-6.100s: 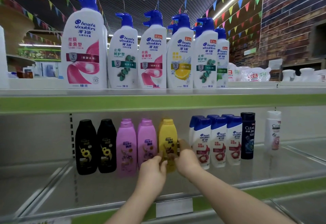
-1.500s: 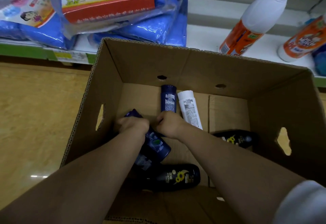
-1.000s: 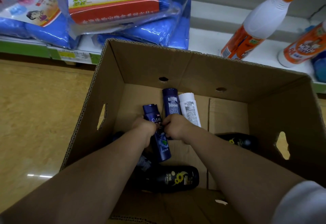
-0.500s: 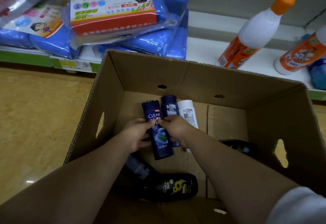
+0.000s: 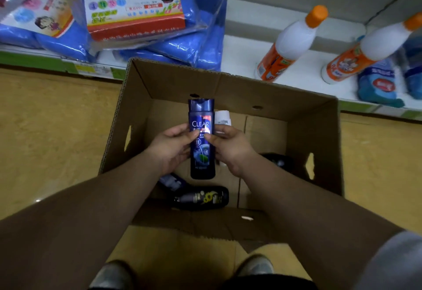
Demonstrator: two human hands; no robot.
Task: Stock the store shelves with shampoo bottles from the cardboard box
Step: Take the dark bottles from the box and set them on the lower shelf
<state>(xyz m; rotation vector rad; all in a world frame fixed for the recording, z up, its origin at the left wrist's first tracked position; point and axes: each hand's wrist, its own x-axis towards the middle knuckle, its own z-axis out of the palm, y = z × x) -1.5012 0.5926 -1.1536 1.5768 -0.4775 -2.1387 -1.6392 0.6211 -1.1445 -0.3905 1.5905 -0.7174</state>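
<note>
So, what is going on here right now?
A person stands over an open cardboard box on the floor and holds a dark blue Clear shampoo bottle in both hands, the left hand on its left side and the right hand on its right. The bottle is not yet on a shelf. A black sunflower bottle lies in the box, and a white bottle shows behind the right hand.

The head view looks steeply down, close, into the cardboard box [image 5: 173, 79].
</note>
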